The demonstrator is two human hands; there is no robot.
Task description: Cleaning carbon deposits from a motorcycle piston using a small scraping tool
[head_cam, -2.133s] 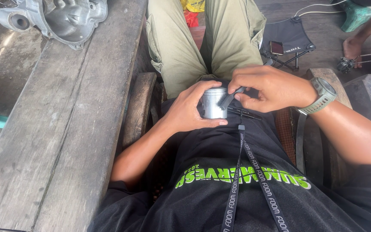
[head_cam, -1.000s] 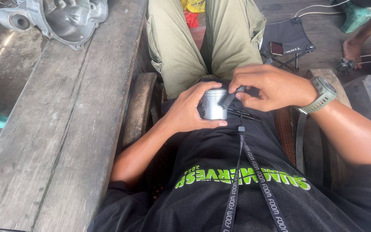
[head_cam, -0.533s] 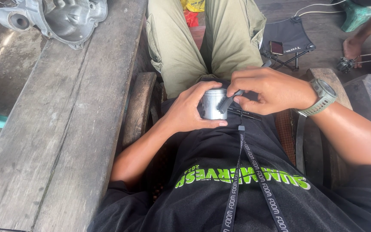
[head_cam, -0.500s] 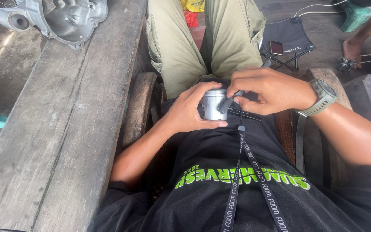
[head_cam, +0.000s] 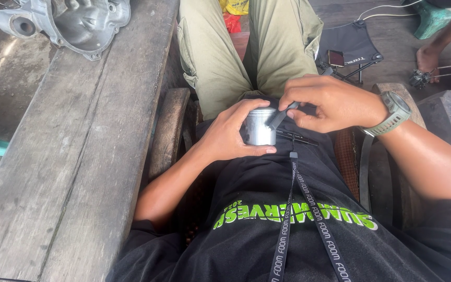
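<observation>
left hand (head_cam: 229, 137): the silver metal cylinder (head_cam: 259, 128), looks like a piston, is being cupped in this grip, thumb pressed under its lower edge and fingers curled round the far side, so the grip is being kept closed on it.
right hand (head_cam: 327, 102): a thin dark tool (head_cam: 279, 117) is being pinched between thumb and forefinger, and its tip is being laid against the cylinder's top edge, right beside the left grip.
cylinder spot: it's being held just above the lap, against the black shirt (head_cam: 288, 224), between the two grips and touching both the left palm and the tool tip.
wrist: a grey-green watch (head_cam: 394, 112) is being worn just behind the right grip.
below the grips: a black lanyard (head_cam: 291, 209) is hanging down the shirt from right under the cylinder.
beyond the grips: olive trousers (head_cam: 236, 47) are being worn, legs stretched away from the hands.
left of the left grip: a worn wooden plank surface (head_cam: 74, 156) is running alongside the arm, well apart from the cylinder.
far end of that surface: a grey cast-metal engine casing (head_cam: 66, 21) is sitting there, far from both grips.
far right of the right grip: another person's hand (head_cam: 428, 57) is being kept near some small metal parts, can't really tell what they are.
</observation>
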